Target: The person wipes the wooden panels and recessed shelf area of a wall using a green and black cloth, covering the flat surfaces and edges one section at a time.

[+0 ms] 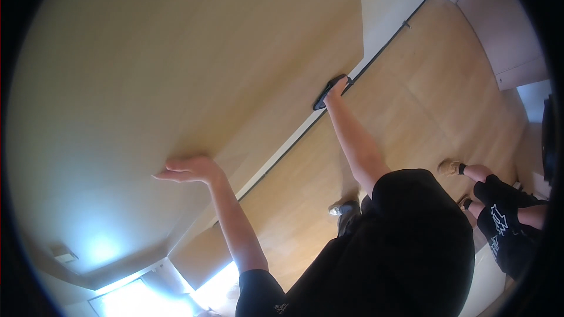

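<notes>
A broad, smooth cream surface (235, 53), which looks like a wall, fills the left and upper part of the view. My left hand (192, 169) is at this surface with its fingers stretched out and nothing in it; whether the palm presses flat cannot be made out. Farther right, my right hand (337, 87) grips a flat black object (326, 95) that lies against the same surface near its lower edge. The object's exact kind is not clear, and the hand partly covers it.
Below the surface runs a dark-edged white strip (294, 138), then a wooden floor (405, 94). My shoe (343, 208) stands on the floor. At right is another person in black shorts (505, 223) and tan shoes. A pale cabinet-like panel (505, 35) stands upper right; a bright window (135, 299) glows lower left.
</notes>
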Demonstrator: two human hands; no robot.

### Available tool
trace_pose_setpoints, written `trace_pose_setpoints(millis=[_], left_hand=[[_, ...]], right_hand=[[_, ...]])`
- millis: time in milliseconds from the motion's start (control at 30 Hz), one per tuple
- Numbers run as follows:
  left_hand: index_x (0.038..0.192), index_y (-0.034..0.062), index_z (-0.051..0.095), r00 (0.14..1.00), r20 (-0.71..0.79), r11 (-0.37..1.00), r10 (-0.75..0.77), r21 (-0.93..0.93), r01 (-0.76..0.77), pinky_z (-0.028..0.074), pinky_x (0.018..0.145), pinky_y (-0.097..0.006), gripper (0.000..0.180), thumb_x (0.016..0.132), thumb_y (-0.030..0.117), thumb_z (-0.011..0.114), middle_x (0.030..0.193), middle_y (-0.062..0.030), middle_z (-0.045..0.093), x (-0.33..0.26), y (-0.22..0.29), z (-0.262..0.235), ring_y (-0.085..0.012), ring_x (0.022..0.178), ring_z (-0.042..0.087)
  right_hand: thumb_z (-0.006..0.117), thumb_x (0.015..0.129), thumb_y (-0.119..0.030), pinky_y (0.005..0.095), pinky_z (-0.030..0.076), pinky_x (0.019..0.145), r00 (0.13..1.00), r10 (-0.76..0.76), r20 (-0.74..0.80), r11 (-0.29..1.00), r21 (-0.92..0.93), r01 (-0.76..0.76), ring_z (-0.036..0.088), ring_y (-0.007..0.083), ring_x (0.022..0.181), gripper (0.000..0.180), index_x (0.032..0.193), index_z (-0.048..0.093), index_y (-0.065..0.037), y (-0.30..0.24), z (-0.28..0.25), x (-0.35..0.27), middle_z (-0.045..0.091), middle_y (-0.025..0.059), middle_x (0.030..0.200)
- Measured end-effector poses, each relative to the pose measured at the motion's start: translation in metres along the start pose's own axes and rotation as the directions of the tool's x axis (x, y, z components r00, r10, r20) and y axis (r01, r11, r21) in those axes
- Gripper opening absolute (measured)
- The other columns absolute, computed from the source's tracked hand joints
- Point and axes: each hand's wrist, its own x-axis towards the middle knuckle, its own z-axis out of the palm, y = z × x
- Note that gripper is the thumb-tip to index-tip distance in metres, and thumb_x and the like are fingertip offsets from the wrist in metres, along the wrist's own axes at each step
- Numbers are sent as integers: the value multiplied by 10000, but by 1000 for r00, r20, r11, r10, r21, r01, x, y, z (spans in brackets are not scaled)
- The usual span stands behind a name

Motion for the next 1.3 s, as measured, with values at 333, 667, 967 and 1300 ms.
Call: trace_pose_setpoints(millis=[333, 667, 967, 1300], left_hand=[[1365, -56, 309, 1000, 24, 999, -8, 54, 6, 469, 911, -444, 536, 1014, 348, 338, 1291, -262, 428, 9, 10, -7, -348, 1128, 495], [1367, -68, 293, 999, -11, 990, 45, 137, -43, 449, 896, -464, 600, 1011, 412, 333, 1245, -260, 437, 6, 3, -16, -355, 1092, 500], [1422, -100, 193, 988, 110, 984, 105, 134, -120, 386, 976, -442, 589, 1015, 287, 374, 1263, -274, 430, 7, -28, -15, -349, 1131, 466], [1362, -8, 398, 646, 715, 939, 266, -41, -341, 332, 1067, -471, 493, 911, 126, 545, 1416, -249, 405, 7, -88, -120, -418, 1305, 392]], right_hand=[[378, 1011, -216, 471, 143, 1147, 709, -628, 322, 355, -691, 629, 171, 398, 1422, 611, 1466, 105, 88, 71, 154, -275, 133, 267, 1541], [395, 996, -370, 417, 291, 1100, 865, -500, -38, 771, -476, 424, 398, 365, 1303, 639, 1405, 277, 106, 56, 46, -101, 352, 274, 1444], [365, 1001, -265, 426, 370, 1047, 990, 96, -108, 988, -115, -108, 518, 333, 1128, 486, 1363, 319, 55, 64, 0, -79, 446, 225, 1371], [415, 977, -212, 473, 134, 1147, 232, -516, 825, -44, -296, 954, 134, 438, 1420, 584, 1436, 188, 69, 89, 198, -393, 150, 295, 1532]])
